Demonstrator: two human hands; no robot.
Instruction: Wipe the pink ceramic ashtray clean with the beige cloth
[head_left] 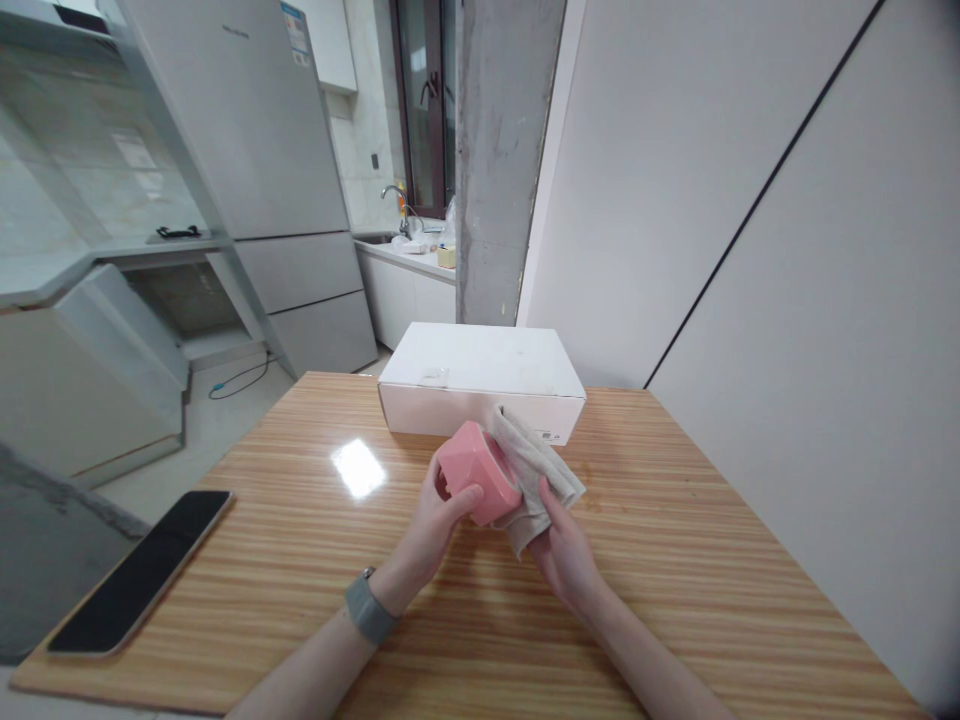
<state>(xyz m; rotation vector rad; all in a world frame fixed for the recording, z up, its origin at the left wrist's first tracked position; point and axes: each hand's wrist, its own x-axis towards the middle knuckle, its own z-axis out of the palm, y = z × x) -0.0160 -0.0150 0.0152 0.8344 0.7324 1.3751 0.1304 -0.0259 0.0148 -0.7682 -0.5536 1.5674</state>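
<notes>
"Starting at the left, what have we got?"

"A flat, black rectangular slab with a pale rim (142, 575), lying on the brown wood-grain counter (690, 560)! Moving right, a grey band (370, 610) circles the left wrist, and there's the left hand (437, 520), its grip wrapped around a glossy pink, faceted, container-like piece (469, 455), thumb on the near side."

"And where is that pink piece?"

"Tilted, over the middle of the counter, just in front of a white rectangular cardboard box (480, 358). Whether it holds anything, I can't tell from this angle."

"And the box?"

"Flat on the counter, top down, contents hidden!"

"Take us to the right!"

"A folded, light-grey fabric cloth (536, 462), laid against the pink piece's right side, and the right hand (566, 558), its grip holding that cloth, thumb on top!"
</notes>
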